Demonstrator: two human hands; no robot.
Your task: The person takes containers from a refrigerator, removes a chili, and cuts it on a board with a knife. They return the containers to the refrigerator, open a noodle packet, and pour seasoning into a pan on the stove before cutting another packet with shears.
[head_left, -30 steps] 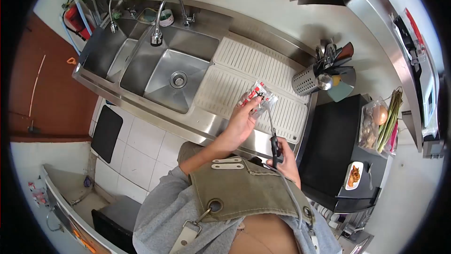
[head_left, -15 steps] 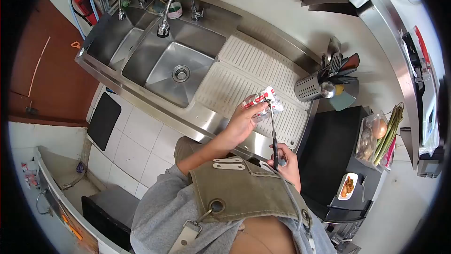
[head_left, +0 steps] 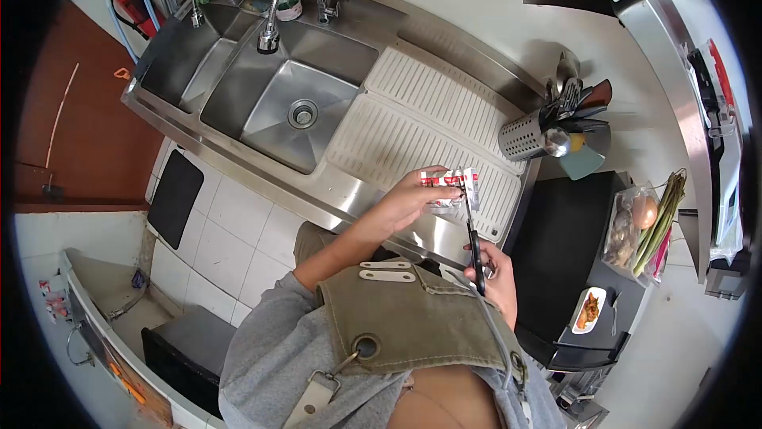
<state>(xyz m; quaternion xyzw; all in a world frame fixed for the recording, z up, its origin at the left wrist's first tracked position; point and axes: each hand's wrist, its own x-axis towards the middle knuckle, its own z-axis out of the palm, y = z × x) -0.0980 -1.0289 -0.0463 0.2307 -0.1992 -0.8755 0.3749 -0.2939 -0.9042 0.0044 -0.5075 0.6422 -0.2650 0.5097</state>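
My left hand (head_left: 405,201) pinches a small red-and-white plastic packet (head_left: 446,180) above the front right of the drainboard. The packet looks partly see-through, and its contents cannot be made out. A pair of scissors (head_left: 475,250) with black handles is gripped in my right hand (head_left: 499,275), lower and nearer my body. Their blades point away from me and lie across the packet close to my left fingertips. Whether they have cut into the plastic is too small to tell.
Beyond my hands lies a ribbed drainboard (head_left: 413,123), left of it a steel sink (head_left: 266,123) with a curved faucet (head_left: 270,32). A perforated utensil holder (head_left: 520,139) stands at the back right. A bag of vegetables (head_left: 627,230) and a white food dish (head_left: 582,322) rest on the right counter.
The packet has turned flatter, with its printed side more toward me. My right hand and the scissors have shifted slightly right, and the blades stand across the packet's right part.
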